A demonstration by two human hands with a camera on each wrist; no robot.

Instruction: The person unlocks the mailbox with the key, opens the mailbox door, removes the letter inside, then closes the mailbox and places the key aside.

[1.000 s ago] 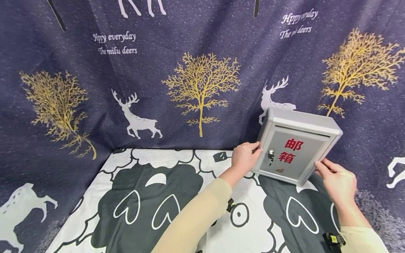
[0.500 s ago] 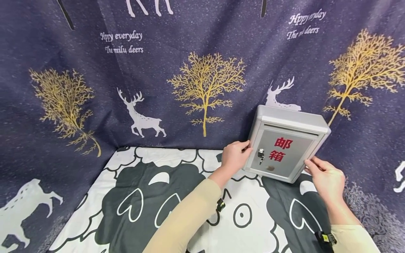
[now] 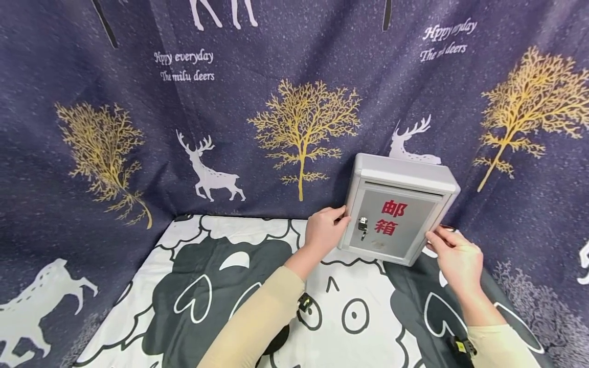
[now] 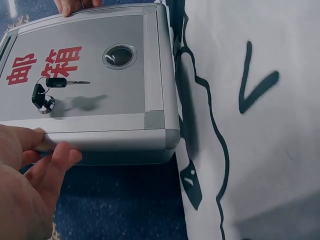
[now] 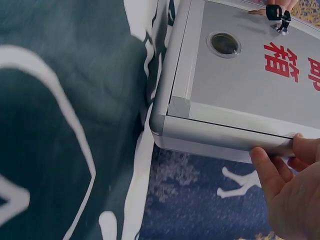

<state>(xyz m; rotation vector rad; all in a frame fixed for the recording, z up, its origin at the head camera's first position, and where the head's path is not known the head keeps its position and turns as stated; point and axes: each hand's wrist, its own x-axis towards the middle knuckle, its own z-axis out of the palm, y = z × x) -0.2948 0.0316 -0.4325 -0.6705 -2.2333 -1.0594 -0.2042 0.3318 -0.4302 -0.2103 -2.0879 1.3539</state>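
A silver-grey metal mailbox (image 3: 416,240) with red characters on its door stands at the back right of the cloth, in front of the hanging fabric. My left hand (image 3: 324,232) grips its left side edge. On the opposite side, my right hand (image 3: 457,260) holds the edge between thumb and fingers. Keys (image 4: 56,82) hang from the lock (image 4: 46,104) near the door's left side. The left wrist view also shows a round window (image 4: 120,56) low on the door. A narrow slot (image 3: 404,188) runs under the top. The back of the box is hidden.
A white and dark cartoon-print cloth (image 3: 322,286) covers the table. Behind it hangs dark blue fabric (image 3: 257,46) printed with gold trees and white deer. A round black thing (image 3: 278,340) shows partly beneath my left forearm.
Both hands have moved left together with the mailbox between them. Their hold on its sides looks the same. The head view has also shifted slightly.
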